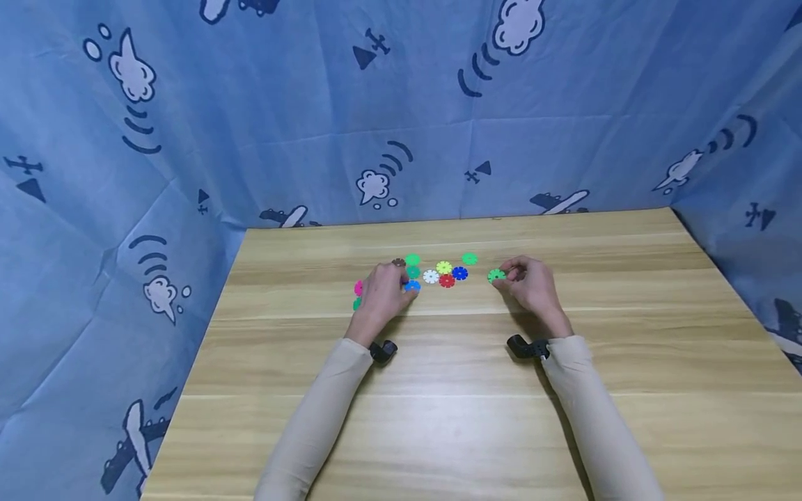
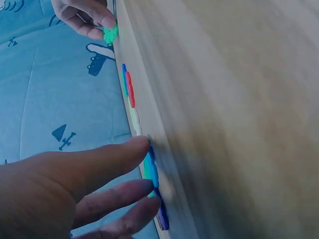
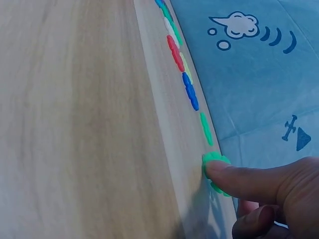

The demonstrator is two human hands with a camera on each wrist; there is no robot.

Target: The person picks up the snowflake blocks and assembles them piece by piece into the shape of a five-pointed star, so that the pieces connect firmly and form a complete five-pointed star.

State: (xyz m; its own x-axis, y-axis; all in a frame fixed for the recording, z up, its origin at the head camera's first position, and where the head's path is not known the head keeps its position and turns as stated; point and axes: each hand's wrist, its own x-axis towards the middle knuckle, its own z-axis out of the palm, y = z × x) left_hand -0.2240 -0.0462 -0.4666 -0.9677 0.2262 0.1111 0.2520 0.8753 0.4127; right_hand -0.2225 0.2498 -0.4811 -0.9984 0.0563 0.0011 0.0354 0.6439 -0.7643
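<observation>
My right hand (image 1: 531, 287) pinches a green notched plastic disc (image 1: 496, 276) between thumb and fingers. In the right wrist view the thumb presses on the face of this disc (image 3: 215, 162), which is tilted up at the table. On the left, my left hand (image 1: 379, 296) is low over other discs, thumb and fingers spread apart with nothing gripped. Its fingertips are right at a light blue disc (image 1: 412, 286) and a purple one (image 2: 163, 215). The hand partly hides a pink disc (image 1: 358, 287) and a green one at its left.
Between the hands lie a white disc (image 1: 430, 277), a yellow one (image 1: 444, 267), a red one (image 1: 447, 281) and a dark blue one (image 1: 460, 273). More green discs (image 1: 469, 259) lie behind, with a brown one (image 1: 398, 262). A blue printed curtain (image 1: 413, 104) borders the wooden table (image 1: 438, 390).
</observation>
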